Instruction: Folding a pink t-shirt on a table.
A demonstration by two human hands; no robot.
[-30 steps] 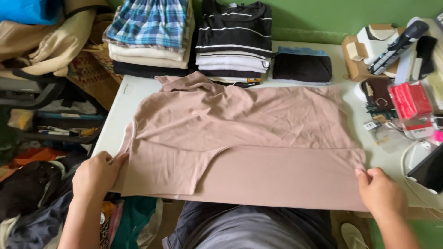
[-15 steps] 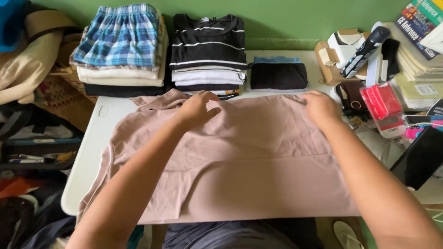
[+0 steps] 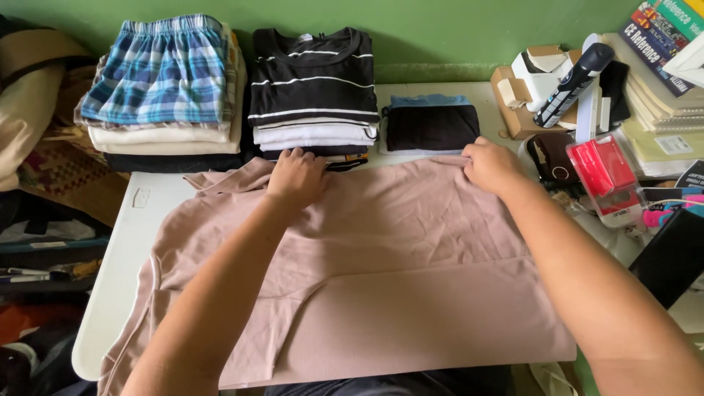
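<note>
1. One dusty-pink shirt (image 3: 396, 271) lies spread flat over the near part of the white table (image 3: 139, 227), with its near edge at the table's front and one sleeve hanging off the near left corner.
2. The left hand (image 3: 295, 178) rests palm down on the far edge of the shirt, left of the middle. Its fingers are curled and bunch a little of the cloth.
3. The right hand (image 3: 491, 165) is at the shirt's far right corner, fingers closed in a pinch on the cloth.
4. Both forearms reach across the shirt from the near side.
5. Three stacks of folded clothes stand along the far edge of the table:
   - far left, a pile topped by blue plaid shorts (image 3: 158, 70);
   - in the middle, a pile topped by a black shirt with white stripes (image 3: 314, 73), just past the left hand;
   - to the right, a small dark folded bundle (image 3: 431, 126), just left of the right hand.
6. On the right lie one red case (image 3: 603, 170), one dark handheld device (image 3: 573, 84) on a cardboard box (image 3: 513, 110), and a stack of books (image 3: 664, 81).
</note>
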